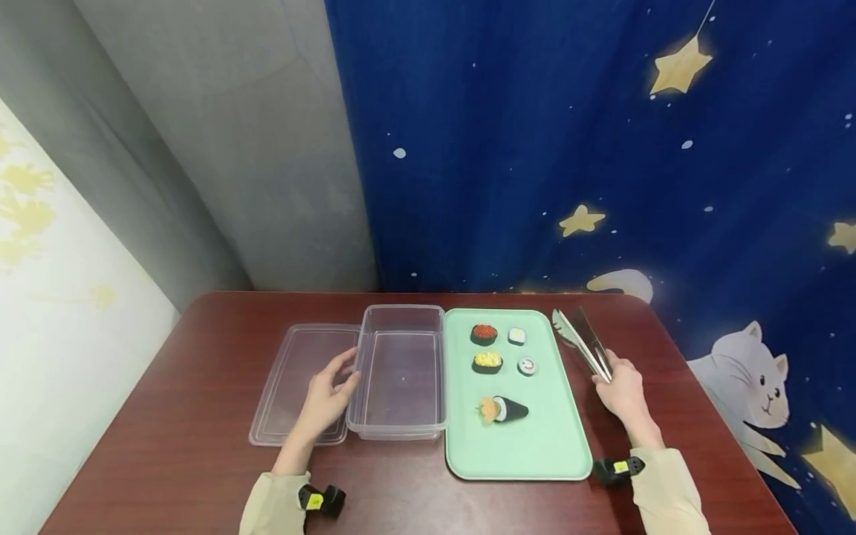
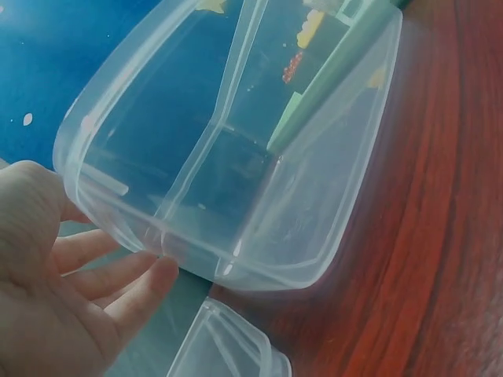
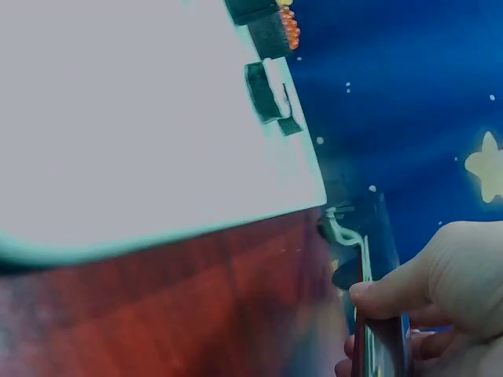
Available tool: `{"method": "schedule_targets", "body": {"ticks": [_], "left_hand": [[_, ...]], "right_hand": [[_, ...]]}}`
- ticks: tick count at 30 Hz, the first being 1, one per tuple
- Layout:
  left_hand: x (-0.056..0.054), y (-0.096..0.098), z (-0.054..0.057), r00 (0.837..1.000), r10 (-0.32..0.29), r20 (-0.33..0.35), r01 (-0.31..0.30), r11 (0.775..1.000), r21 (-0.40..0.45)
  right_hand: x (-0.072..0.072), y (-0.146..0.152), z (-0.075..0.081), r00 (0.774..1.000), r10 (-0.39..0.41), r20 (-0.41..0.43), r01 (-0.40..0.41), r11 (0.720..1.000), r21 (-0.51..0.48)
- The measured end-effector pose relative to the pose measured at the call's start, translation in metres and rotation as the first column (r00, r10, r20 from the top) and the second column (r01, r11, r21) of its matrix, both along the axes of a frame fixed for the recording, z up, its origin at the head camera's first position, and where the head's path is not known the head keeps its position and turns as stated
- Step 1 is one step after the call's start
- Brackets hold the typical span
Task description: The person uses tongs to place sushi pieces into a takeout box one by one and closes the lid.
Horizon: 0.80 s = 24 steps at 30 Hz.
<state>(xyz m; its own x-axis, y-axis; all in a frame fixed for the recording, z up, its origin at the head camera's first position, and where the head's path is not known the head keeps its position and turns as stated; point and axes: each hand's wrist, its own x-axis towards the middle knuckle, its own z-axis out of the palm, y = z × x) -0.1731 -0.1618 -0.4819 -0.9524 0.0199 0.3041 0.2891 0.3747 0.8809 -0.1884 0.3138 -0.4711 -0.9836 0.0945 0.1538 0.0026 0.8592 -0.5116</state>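
My left hand [image 1: 329, 394] is at the left side of a clear plastic box [image 1: 401, 429], its fingers fairly straight against the outer wall in the left wrist view. My right hand [image 1: 623, 386] grips metal tongs [image 1: 588, 349] by the handle end; their tips point away and stand apart. Between the hands, right of the box, is a mint-green tray [image 1: 521, 457]. On it lie a red-topped sushi piece [image 1: 484, 334], a yellow-topped one [image 1: 487, 362], a small white roll [image 1: 517, 336], a round roll [image 1: 527, 365] and a cone-shaped hand roll [image 1: 510, 409].
A flat clear lid [image 1: 287, 394] lies left of the box, partly beneath my left hand. All of it rests on a dark red wooden table [image 1: 180, 416]. Behind the table hang a grey curtain [image 1: 267, 148] and a blue starry curtain [image 1: 481, 148].
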Motion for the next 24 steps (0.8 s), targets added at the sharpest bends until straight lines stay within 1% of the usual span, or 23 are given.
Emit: {"method": "schedule_targets", "body": {"ticks": [3, 5, 8, 9, 13, 16, 19, 24], "left_hand": [[0.001, 0.002, 0.000, 1.000, 0.006, 0.008, -0.006, 1.000, 0.026], [0.001, 0.002, 0.000, 1.000, 0.010, 0.016, -0.010, 0.999, 0.040], [0.001, 0.004, 0.003, 0.999, 0.010, 0.042, -0.012, 0.999, 0.048], [0.002, 0.004, 0.005, 0.999, 0.007, 0.052, -0.010, 0.999, 0.053], [0.008, 0.008, 0.023, 0.998, -0.005, 0.069, 0.001, 0.999, 0.054], [0.013, 0.011, 0.035, 0.997, -0.011, 0.082, 0.006, 0.998, 0.055], [0.014, 0.012, 0.040, 0.995, -0.007, 0.100, 0.001, 0.998, 0.062], [0.015, 0.012, 0.040, 0.994, -0.005, 0.112, -0.003, 0.998, 0.065]], "right_hand": [[-0.003, -0.001, 0.007, 0.995, 0.070, -0.069, -0.070, 0.998, -0.002], [-0.007, -0.004, 0.011, 0.986, 0.127, -0.110, -0.127, 0.992, 0.007], [-0.013, -0.009, 0.016, 0.969, 0.208, -0.131, -0.208, 0.978, 0.016], [-0.016, -0.010, 0.017, 0.964, 0.233, -0.126, -0.232, 0.972, 0.019], [-0.028, -0.017, 0.020, 0.942, 0.320, -0.098, -0.318, 0.947, 0.037], [-0.035, -0.021, 0.021, 0.922, 0.379, -0.083, -0.378, 0.925, 0.028], [-0.041, -0.025, 0.022, 0.898, 0.434, -0.066, -0.434, 0.901, 0.010], [-0.050, -0.029, 0.022, 0.880, 0.474, 0.008, -0.474, 0.880, -0.003]]}}
